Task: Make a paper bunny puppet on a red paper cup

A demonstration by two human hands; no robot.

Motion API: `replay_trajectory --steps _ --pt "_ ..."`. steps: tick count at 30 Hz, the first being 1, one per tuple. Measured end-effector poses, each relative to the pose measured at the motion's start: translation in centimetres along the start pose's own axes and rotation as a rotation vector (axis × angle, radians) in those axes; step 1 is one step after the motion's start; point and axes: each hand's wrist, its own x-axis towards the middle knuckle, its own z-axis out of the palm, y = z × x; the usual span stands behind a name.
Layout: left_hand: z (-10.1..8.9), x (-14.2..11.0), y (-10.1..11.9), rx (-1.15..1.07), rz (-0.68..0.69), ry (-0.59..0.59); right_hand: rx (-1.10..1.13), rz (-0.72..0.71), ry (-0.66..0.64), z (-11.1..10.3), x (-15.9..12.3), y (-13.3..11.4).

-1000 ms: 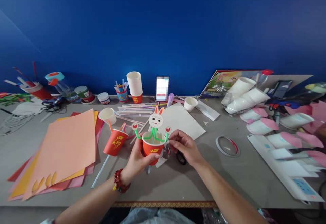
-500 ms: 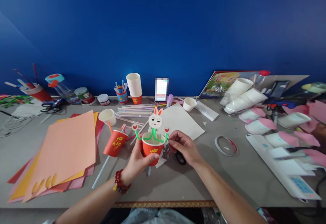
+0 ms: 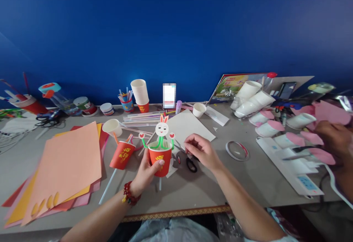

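Observation:
My left hand (image 3: pixel 147 172) is wrapped round a red paper cup (image 3: pixel 162 161) with yellow lettering. Out of its mouth rises a white paper rabbit head (image 3: pixel 161 128) with orange-pink ears, flanked by green bent straw arms ending in round white paws with red hearts. A pale straw (image 3: pixel 160 184) sticks out below the cup. To the right of the cup is my right hand (image 3: pixel 201 150), its fingers curled together and apart from the cup; whatever they hold, if anything, is hidden. Black-handled scissors (image 3: pixel 191 165) lie on the table just below it.
A second red cup (image 3: pixel 122 155) with a straw lies left, beside stacked coloured paper (image 3: pixel 68 161). White paper (image 3: pixel 190 126), straws (image 3: pixel 143 119) and a tape roll (image 3: pixel 237 151) lie around. At right are pink-and-white cups (image 3: pixel 270 128), a power strip (image 3: pixel 275 157) and another person's hand (image 3: pixel 333 135).
My right hand has drawn away from the cup, to the right. The view has shifted slightly, and another person's hand has come into sight at the right edge. My left hand keeps its hold.

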Motion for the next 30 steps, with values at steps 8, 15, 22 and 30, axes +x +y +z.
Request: replay_trajectory --steps 8,15,22,30 --pt "-0.7 0.4 -0.4 0.042 0.026 0.035 -0.793 0.069 0.239 -9.2 -4.5 1.4" --pt "-0.6 0.7 0.1 0.02 0.049 0.016 -1.348 0.032 0.391 -12.7 -9.1 10.0" --pt "-0.4 0.9 0.5 0.111 0.086 0.075 -1.368 0.111 0.482 -12.0 -8.8 11.1" --pt "-0.8 1.3 0.4 0.195 0.155 0.083 -1.355 0.085 0.631 -10.9 -8.6 9.6"
